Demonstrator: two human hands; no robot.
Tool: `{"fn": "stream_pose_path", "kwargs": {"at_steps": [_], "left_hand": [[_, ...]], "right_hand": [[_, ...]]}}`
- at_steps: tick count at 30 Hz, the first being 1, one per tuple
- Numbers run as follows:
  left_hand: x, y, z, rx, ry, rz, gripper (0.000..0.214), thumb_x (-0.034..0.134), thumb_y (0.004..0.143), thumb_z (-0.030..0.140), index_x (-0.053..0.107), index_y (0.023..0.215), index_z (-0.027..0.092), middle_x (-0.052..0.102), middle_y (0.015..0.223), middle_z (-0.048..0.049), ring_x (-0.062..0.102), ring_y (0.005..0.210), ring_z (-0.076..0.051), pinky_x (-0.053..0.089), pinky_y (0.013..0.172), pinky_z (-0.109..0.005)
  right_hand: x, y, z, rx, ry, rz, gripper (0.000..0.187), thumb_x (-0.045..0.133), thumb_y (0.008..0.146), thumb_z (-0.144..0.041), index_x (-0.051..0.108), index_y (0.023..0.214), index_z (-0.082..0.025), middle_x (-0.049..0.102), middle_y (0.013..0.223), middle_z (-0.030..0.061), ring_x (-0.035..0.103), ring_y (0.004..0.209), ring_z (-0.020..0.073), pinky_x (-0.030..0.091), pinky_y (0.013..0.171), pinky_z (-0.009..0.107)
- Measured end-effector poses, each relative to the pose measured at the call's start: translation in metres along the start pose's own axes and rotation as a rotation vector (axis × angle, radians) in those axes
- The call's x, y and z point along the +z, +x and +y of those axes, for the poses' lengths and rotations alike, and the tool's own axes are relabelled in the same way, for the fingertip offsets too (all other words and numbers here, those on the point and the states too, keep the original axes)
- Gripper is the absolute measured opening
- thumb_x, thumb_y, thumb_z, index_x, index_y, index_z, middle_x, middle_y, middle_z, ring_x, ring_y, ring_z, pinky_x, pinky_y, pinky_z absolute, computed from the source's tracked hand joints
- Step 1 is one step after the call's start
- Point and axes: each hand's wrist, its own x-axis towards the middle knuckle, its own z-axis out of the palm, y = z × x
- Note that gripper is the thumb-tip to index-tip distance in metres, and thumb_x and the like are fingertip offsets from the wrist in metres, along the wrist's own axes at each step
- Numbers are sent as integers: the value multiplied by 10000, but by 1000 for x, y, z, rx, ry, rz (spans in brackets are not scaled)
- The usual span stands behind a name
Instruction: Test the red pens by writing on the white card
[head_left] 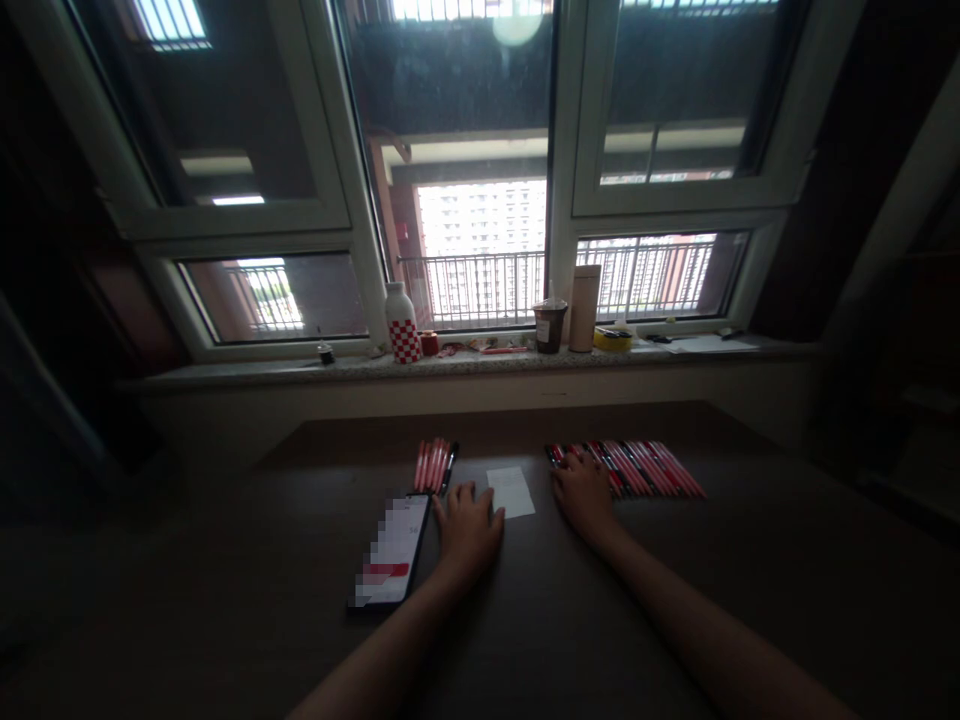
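Observation:
My left hand (468,525) lies flat on the dark table (225,560), fingers spread, between a phone (393,551) and a small white paper slip (511,491). A few pink pens (433,465) lie just beyond its fingertips. My right hand (583,495) rests palm down to the right of the slip, its fingers at the left end of a row of several red and pink pens (630,467). Whether those fingers touch a pen is hard to tell in the dim light.
A windowsill (225,372) behind the table carries a red-checked white bottle (403,323), a small red pot (429,343), a dark drink cup (550,326), a tall beige flask (584,308), a yellow tape roll (613,338) and papers (709,344).

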Motion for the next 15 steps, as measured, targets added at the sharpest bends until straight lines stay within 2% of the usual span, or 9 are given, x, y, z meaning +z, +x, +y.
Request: {"fn": "stream_pose_path", "kwargs": {"at_steps": [15], "left_hand": [[1,0,-2,-8,-8,-5,411,451,865,437,576,1234,306,486,1371,-97,350,1305,-296,131,1096,-612]], "right_hand": [[-5,-3,4,39,-13,-9,210,515,876,-241,711,951,-243,620,1111,86,420,1099,283,283,882,424]]}}
